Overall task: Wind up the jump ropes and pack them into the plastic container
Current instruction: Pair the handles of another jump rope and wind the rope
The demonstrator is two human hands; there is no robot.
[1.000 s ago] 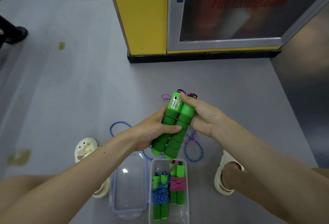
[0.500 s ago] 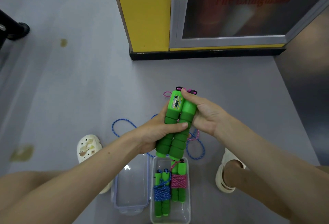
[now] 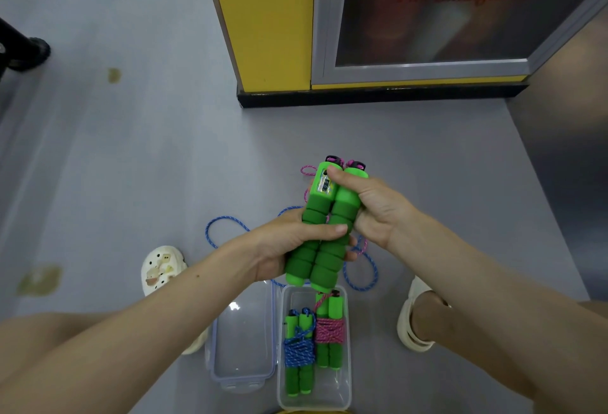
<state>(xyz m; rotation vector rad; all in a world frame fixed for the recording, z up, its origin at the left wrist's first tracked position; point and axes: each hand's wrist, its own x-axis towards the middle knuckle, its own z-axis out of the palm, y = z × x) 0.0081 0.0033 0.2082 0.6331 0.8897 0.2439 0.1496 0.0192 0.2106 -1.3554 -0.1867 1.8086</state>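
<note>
Presently in hand: the winding step for a third jump rope. Its two green foam handles [image 3: 342,203] are squared up side by side in the air, and no cord is round them yet.
Rope being worked: the pink cord [image 3: 307,170] appears to run from the black caps at the far end of the handles. It hangs slack behind them towards the floor.
Left hand [image 3: 289,246]: clenched round the lower middle of both handles, thumb laid across the front and fingers curled behind.
Right hand [image 3: 375,206]: grasping the upper part of the pair from the right, with the thumb tip pressed by the counter window [image 3: 324,185] on the left handle.
Pose: both forearms reach forward and meet over the floor, with the handles tilted and their butt ends towards the person.
Plastic container [image 3: 329,387]: open on the floor directly below the hands, its lid [image 3: 243,341] touching it on the left.
Already packed: a blue-wound rope [image 3: 298,351] and a pink-wound rope [image 3: 330,331] lie side by side inside.
Not yet wound: a loose blue cord [image 3: 227,217] loops on the floor under the hands.
Next move, as I judge it: one hand should hold the pair firmly together. The other should catch the slack cord and wrap it tightly round the middle.
</note>
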